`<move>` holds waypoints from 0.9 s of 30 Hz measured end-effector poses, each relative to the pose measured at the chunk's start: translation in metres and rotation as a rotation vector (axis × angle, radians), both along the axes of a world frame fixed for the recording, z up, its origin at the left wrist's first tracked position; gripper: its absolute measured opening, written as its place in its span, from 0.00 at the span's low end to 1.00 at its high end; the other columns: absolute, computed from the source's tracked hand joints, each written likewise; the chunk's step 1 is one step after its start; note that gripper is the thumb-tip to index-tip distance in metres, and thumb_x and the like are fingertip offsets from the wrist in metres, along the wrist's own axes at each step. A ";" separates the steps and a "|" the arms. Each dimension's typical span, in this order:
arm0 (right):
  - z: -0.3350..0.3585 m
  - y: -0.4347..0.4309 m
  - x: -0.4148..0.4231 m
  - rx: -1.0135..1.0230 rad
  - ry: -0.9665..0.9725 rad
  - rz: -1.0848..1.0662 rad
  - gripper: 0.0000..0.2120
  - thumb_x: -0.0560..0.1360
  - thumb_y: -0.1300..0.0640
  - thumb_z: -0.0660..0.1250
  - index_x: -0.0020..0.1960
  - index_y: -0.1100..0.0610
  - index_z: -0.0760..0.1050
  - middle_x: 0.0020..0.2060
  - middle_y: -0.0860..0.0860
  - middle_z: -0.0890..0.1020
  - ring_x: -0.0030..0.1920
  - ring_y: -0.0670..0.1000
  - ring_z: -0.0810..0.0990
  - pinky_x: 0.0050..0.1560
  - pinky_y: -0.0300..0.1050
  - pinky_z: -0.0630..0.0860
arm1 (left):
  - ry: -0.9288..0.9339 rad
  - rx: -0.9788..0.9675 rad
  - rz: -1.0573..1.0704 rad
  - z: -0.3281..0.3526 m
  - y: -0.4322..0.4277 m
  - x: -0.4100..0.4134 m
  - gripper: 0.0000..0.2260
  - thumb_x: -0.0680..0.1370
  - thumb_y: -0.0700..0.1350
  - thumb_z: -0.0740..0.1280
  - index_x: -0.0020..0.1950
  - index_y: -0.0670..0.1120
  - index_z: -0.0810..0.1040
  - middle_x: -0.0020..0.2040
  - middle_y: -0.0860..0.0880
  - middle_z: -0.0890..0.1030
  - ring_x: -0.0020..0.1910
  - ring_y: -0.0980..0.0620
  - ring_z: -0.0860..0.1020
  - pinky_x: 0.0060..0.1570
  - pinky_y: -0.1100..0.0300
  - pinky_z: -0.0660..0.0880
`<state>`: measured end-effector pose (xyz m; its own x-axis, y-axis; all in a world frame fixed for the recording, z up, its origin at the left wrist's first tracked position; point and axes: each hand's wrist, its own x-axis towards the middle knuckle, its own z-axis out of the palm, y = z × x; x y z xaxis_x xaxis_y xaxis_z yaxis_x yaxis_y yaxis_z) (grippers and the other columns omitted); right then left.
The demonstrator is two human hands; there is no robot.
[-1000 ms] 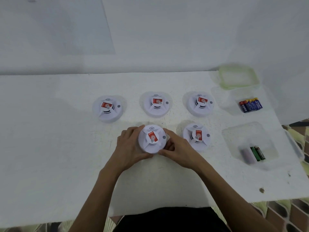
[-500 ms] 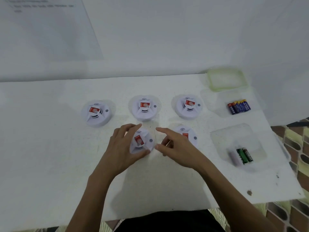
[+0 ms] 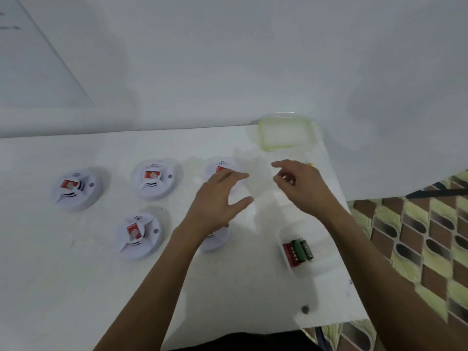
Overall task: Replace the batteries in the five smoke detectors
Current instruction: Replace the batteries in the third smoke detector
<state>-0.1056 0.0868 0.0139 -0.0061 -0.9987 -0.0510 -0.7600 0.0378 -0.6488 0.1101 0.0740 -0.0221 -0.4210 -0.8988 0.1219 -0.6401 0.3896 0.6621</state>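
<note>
Smoke detectors [image 3: 151, 179], 5, are showing red labels, writing unreadable; left hand [image 3: 219, 198] and right hand [image 3: 302, 187] are hovering spread, empty.

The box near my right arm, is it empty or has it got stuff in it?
Not empty. The clear box holds several batteries, red, green and dark, lying side by side.

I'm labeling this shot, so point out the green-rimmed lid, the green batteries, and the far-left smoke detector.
green-rimmed lid [image 3: 263, 140]: head view, on its left green rim.
green batteries [image 3: 301, 250]: head view, on the middle of the bundle.
far-left smoke detector [image 3: 86, 196]: head view, on its white dome beside the red sticker.
</note>
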 end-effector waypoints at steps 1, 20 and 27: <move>-0.002 -0.007 -0.015 -0.011 0.032 -0.003 0.14 0.78 0.57 0.65 0.63 0.53 0.77 0.47 0.50 0.81 0.44 0.48 0.79 0.53 0.44 0.76 | 0.000 -0.001 -0.003 -0.001 -0.005 -0.017 0.21 0.75 0.56 0.68 0.66 0.54 0.73 0.62 0.56 0.75 0.59 0.56 0.74 0.55 0.58 0.73; -0.044 -0.071 -0.098 0.069 0.171 0.185 0.12 0.78 0.57 0.65 0.61 0.53 0.77 0.49 0.52 0.79 0.46 0.50 0.78 0.53 0.47 0.77 | -0.494 0.185 0.288 -0.024 -0.059 -0.042 0.35 0.69 0.61 0.71 0.72 0.52 0.64 0.74 0.45 0.61 0.72 0.41 0.58 0.66 0.40 0.62; -0.049 -0.069 -0.098 0.076 0.163 0.203 0.12 0.79 0.58 0.64 0.62 0.54 0.77 0.49 0.53 0.79 0.45 0.49 0.78 0.51 0.43 0.76 | -0.539 0.240 0.288 -0.024 -0.063 -0.038 0.38 0.65 0.59 0.76 0.72 0.58 0.64 0.73 0.44 0.62 0.69 0.38 0.62 0.65 0.40 0.62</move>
